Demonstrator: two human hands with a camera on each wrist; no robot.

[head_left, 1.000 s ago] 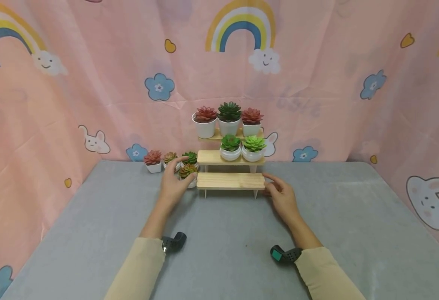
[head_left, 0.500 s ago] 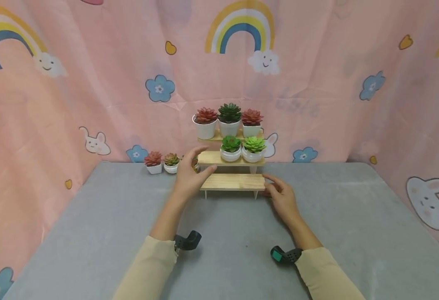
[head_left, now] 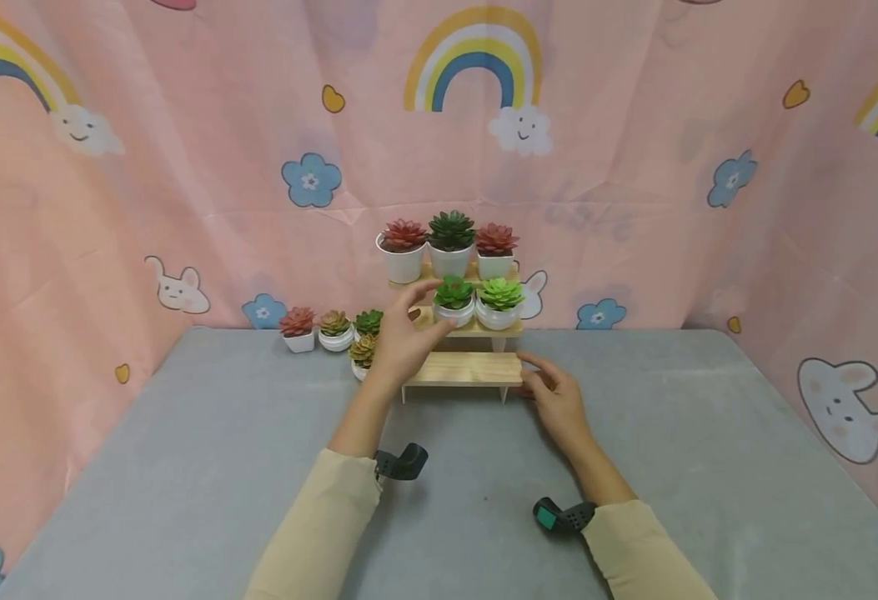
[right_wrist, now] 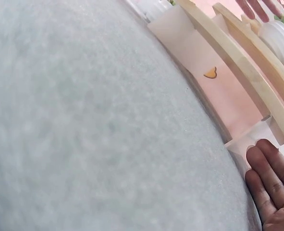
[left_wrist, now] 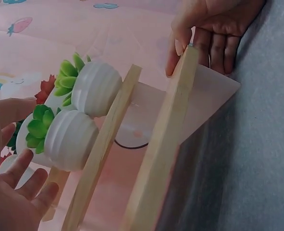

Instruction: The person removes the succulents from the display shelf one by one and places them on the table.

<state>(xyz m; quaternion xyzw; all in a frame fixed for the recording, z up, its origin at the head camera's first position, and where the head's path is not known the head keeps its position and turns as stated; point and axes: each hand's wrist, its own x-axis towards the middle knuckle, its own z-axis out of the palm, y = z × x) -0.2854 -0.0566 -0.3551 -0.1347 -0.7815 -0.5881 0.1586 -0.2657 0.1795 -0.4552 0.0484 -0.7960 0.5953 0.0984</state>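
A three-tier wooden plant stand (head_left: 463, 367) with translucent side supports stands at the middle of the table. On its middle board are a green succulent (head_left: 454, 293) and a light-green succulent (head_left: 500, 294), both in round white pots. My left hand (head_left: 403, 337) is beside the green succulent, thumb and fingers spread apart. In the left wrist view the fingers (left_wrist: 24, 180) are near its pot and hold nothing; contact is unclear. My right hand (head_left: 561, 406) pinches the lowest board's right end, and its other fingers (right_wrist: 271, 173) lie by the side support.
The top board bears a red succulent (head_left: 403, 250), a dark-green one (head_left: 451, 242) and another red one (head_left: 496, 250). Several small potted succulents, including a red one (head_left: 298, 328), stand on the grey table left of the stand. A patterned pink cloth (head_left: 604, 183) hangs behind.
My left hand has moved right, from beside the loose pots at the stand's left to the green succulent on the middle board. The right hand has stayed at the lowest board's end.
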